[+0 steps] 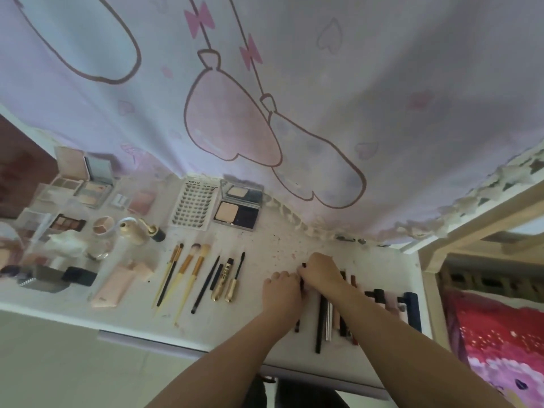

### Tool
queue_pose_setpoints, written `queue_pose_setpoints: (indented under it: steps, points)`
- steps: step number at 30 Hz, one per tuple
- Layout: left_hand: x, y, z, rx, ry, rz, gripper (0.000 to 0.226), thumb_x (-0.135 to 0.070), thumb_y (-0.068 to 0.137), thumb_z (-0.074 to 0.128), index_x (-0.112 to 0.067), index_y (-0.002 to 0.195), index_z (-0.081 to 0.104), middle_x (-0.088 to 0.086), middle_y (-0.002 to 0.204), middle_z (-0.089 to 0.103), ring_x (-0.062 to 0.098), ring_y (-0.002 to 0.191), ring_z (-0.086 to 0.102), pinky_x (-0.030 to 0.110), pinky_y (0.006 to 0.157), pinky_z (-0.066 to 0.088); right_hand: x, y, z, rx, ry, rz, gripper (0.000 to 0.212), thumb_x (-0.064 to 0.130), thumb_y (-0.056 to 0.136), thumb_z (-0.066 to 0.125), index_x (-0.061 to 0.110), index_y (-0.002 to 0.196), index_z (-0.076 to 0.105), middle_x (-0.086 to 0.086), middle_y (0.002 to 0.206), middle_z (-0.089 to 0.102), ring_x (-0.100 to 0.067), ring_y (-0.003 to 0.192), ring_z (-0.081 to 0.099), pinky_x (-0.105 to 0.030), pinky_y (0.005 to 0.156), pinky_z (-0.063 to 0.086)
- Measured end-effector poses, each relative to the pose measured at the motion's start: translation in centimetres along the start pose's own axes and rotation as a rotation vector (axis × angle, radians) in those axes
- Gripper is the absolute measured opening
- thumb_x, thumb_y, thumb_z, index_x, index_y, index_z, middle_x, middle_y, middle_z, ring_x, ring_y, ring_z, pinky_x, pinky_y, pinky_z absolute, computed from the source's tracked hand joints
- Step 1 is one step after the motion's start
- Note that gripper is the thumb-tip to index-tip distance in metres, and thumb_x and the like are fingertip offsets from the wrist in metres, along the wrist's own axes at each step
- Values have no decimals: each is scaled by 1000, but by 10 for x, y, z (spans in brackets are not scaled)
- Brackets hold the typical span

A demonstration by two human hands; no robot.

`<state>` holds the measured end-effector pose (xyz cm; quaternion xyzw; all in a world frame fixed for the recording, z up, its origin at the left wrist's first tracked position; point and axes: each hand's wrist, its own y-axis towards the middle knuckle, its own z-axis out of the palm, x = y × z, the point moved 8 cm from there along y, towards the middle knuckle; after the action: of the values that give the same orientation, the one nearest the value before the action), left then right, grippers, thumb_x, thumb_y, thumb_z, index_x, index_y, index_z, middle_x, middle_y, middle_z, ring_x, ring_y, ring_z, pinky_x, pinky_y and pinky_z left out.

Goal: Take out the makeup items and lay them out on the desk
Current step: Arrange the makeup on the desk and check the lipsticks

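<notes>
Makeup lies in rows on the white desk (273, 240). Palettes (88, 184), a lash tray (194, 203) and a powder compact (240, 209) line the back. Brushes (182, 269), a gold mascara tube (220, 279) and its wand (235, 275) lie mid-desk. My left hand (281, 291) and my right hand (319, 272) meet over a thin dark pencil (301, 282), both with fingers curled round it. To the right lie several pencils (322, 319) and lipsticks (410, 310).
A cartoon-print curtain (265, 98) hangs behind the desk. Bottles and a pink tube (113, 285) crowd the left. A wooden frame (429, 260) and red bedding (494, 334) stand at the right. Bare desk lies between the compact and my hands.
</notes>
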<state>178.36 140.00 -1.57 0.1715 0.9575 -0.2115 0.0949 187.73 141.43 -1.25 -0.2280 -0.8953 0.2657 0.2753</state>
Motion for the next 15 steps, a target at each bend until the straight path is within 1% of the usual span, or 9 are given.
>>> queue_pose_setpoints:
  steps: [1, 3, 4, 7, 9, 11, 12, 13, 15]
  points:
    - [4, 0, -5, -12, -27, -5, 30, -36, 95, 39, -12, 105, 56, 6, 107, 58, 24, 103, 51, 33, 82, 35, 1, 1, 0, 29, 105, 16, 25, 20, 89, 52, 5, 69, 54, -8, 71, 59, -24, 69, 56, -25, 53, 38]
    - [12, -3, -17, -14, -110, 3, 30, -35, 96, 40, -11, 100, 57, 7, 103, 59, 25, 100, 52, 34, 81, 38, 6, -1, -6, 62, 318, 34, 26, 20, 93, 50, 1, 80, 62, -8, 70, 62, -19, 55, 52, -21, 45, 36]
    - [15, -4, -24, 1, -173, 12, 31, -34, 97, 40, -9, 98, 58, 9, 101, 60, 26, 97, 54, 35, 79, 40, 11, -3, -12, 62, 396, 21, 26, 20, 94, 48, 2, 83, 63, -6, 68, 61, -15, 51, 49, -20, 42, 35]
    - [23, -9, -44, 88, -403, 57, 32, -31, 99, 39, -9, 89, 59, 10, 86, 62, 29, 84, 59, 34, 70, 44, 28, -14, -29, 64, 521, -52, 26, 20, 96, 44, 8, 79, 58, -1, 62, 52, -12, 47, 41, -19, 38, 30]
    - [28, -12, -60, 127, -483, 114, 30, -28, 99, 39, -12, 82, 58, 4, 71, 56, 26, 72, 57, 32, 65, 44, 35, -20, -32, 61, 592, -54, 25, 17, 96, 43, 7, 79, 56, -1, 61, 46, -11, 44, 38, -18, 37, 27]
    - [35, -14, -70, 166, -484, 143, 30, -27, 99, 40, -15, 76, 54, -4, 63, 48, 16, 60, 49, 29, 58, 40, 41, -25, -28, 67, 716, -26, 24, 15, 97, 42, 5, 79, 55, -3, 60, 42, -8, 39, 34, -18, 35, 23]
    - [39, -14, -74, 186, -469, 147, 30, -28, 99, 40, -16, 75, 53, -5, 62, 48, 11, 58, 46, 27, 55, 38, 43, -26, -24, 76, 775, -9, 25, 14, 97, 42, 4, 78, 55, -3, 59, 40, -8, 37, 32, -18, 34, 22]
    - [43, -14, -76, 207, -449, 149, 30, -29, 99, 40, -17, 75, 53, -6, 63, 48, 9, 58, 46, 25, 53, 36, 46, -28, -18, 86, 825, 13, 27, 15, 98, 42, 4, 77, 55, -3, 58, 39, -8, 37, 30, -18, 34, 20]
    - [51, -16, -82, 255, -401, 164, 31, -31, 99, 39, -15, 78, 55, -5, 65, 49, 10, 61, 47, 25, 56, 36, 54, -29, -3, 105, 892, 64, 29, 16, 99, 43, 5, 75, 55, -3, 56, 38, -9, 38, 29, -18, 35, 19]
